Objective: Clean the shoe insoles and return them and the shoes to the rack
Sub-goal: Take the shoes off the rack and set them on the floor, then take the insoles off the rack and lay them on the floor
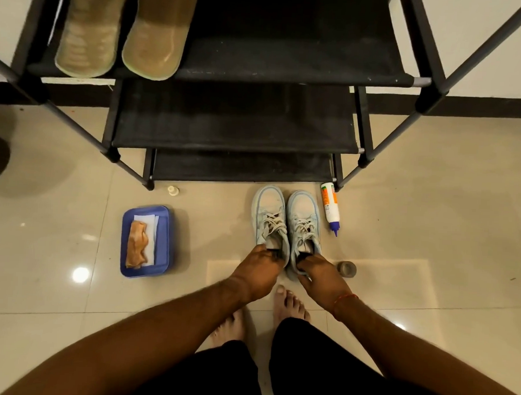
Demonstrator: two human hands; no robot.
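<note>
The beige tiled floor [430, 234] carries the black rack [289, 64], two pale shoes [272, 209] side by side before it, a bottle [329, 206] lying just right of them and a blue tray [165, 241] to their left. Two insoles [152, 43] lie on the rack's top shelf.

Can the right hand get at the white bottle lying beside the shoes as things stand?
Probably, once it lets go: the right hand grips the right shoe at its opening. The white bottle lies in the open just right of that shoe, with nothing between them.
</note>
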